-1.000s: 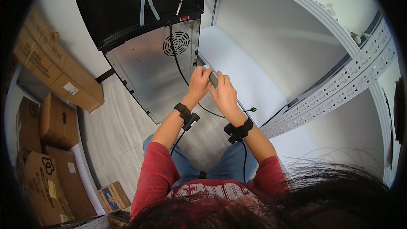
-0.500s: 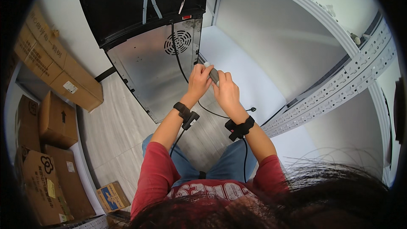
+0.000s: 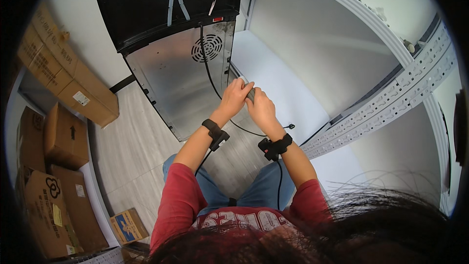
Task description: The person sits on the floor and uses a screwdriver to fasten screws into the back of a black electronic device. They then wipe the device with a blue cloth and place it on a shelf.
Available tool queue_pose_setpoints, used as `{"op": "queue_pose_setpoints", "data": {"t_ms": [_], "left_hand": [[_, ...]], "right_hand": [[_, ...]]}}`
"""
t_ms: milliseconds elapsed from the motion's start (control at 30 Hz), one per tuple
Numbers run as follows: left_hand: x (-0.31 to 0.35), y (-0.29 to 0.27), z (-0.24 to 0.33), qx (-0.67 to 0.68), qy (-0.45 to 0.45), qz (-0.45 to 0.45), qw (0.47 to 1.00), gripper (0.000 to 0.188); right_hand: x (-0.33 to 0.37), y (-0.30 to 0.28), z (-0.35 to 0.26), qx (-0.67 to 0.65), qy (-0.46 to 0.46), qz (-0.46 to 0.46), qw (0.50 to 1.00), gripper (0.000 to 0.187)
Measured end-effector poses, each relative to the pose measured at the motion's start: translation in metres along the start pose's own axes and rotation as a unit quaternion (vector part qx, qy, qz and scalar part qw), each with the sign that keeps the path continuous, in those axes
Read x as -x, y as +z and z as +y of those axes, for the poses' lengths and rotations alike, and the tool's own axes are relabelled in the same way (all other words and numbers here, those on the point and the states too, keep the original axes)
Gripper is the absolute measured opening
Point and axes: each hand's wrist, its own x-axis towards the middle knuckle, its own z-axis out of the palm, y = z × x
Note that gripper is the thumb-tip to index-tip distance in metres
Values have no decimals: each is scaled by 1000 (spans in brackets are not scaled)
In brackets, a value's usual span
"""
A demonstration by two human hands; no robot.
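Note:
My left hand (image 3: 234, 99) and my right hand (image 3: 262, 110) are both closed around a grey-handled screwdriver (image 3: 250, 94). The left fingers grip nearer its shaft, and the right hand wraps the handle end. Its shaft points up and left toward the right edge of a silvery metal panel (image 3: 168, 83); whether the tip touches anything is hidden. The panel forms the lower part of a tall black appliance (image 3: 141, 10), with a round slotted vent (image 3: 206, 48) near its upper right. A black power cord (image 3: 209, 76) hangs down across the panel and passes behind my hands.
Cardboard boxes (image 3: 66, 137) stack along the left, with a small box (image 3: 129, 226) on the floor (image 3: 132, 161). White metal shelving (image 3: 381, 105) curves round the right side. The cord's plug (image 3: 291, 126) lies right of my right wrist. Pale tubes (image 3: 171, 0) hang at the appliance's top.
Both hands have shifted slightly, the left a little up and right, still on the screwdriver. More of its handle is covered now. The appliance sits slightly further right in view.

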Motion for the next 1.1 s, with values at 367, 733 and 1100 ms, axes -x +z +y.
{"op": "queue_pose_setpoints", "data": {"t_ms": [367,733,1100], "left_hand": [[56,52,-44,65,-393,-27,917,20],[59,65,-43,214,-467,-144,845,13],[73,75,-66,202,-367,-115,901,24]], "right_hand": [[25,-14,10,-56,50,-11,997,36],[43,-18,34,-24,94,-70,993,38],[58,-30,42,-36,70,-47,996,35]]}}
